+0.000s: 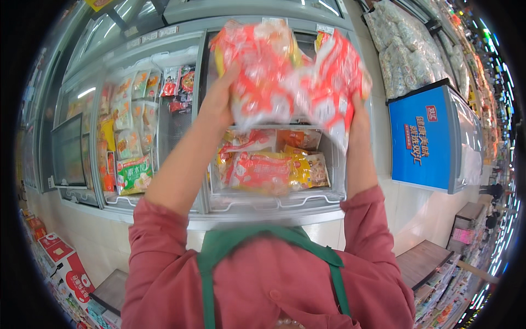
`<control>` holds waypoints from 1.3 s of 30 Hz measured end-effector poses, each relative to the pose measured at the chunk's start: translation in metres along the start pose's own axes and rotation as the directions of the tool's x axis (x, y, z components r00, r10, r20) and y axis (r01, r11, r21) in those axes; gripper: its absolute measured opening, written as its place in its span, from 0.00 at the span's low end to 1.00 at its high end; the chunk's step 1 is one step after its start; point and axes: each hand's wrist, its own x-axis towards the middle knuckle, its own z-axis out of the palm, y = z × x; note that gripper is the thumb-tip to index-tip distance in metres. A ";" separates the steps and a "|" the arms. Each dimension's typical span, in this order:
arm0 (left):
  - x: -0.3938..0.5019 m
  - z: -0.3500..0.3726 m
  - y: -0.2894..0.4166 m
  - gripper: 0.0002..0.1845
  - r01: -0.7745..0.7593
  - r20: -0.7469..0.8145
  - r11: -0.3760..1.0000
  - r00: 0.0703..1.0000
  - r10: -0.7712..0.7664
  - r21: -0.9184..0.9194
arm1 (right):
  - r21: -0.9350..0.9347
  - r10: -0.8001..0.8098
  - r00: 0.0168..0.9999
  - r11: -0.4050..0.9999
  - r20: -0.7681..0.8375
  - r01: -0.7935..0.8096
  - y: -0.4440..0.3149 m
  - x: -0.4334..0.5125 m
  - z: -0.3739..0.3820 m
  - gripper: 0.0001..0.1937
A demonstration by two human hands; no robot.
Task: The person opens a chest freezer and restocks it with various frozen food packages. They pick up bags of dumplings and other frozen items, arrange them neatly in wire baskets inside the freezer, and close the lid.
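Both my arms reach out over an open chest freezer (279, 207). My left hand (225, 92) grips the left side of a bundle of red-and-white plastic food packages (263, 78), blurred by motion. My right hand (358, 107), its fingers mostly hidden, is shut on the red-and-white package (335, 78) at the right. The two bundles meet in the middle, raised above the freezer. Below them, in a wire basket, lie a red frozen food package (261, 170) and a yellow package (301, 172).
The left freezer bay holds white bags (128, 144), a green dumpling bag (134, 174) and small red packets (170, 82). A blue-sided freezer (419, 140) stands at right, near stacked clear bags (402, 53). Wooden-topped shelves (425, 261) flank me behind.
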 end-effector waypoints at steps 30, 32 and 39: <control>-0.170 -0.211 -0.102 0.31 -0.074 0.174 -0.267 0.911 0.374 0.961 | -0.549 0.431 0.852 0.653 -0.299 -0.522 0.268 -0.094 -0.103 0.21; -0.173 -0.209 -0.104 0.32 -0.104 0.203 -0.265 0.903 0.380 0.959 | -0.293 0.582 0.789 0.733 -0.195 -0.614 0.262 -0.098 -0.094 0.17; -0.183 -0.218 -0.098 0.39 -0.004 0.144 -0.354 0.918 0.370 0.935 | -0.099 0.673 0.732 0.725 -0.107 -0.681 0.249 -0.115 -0.082 0.14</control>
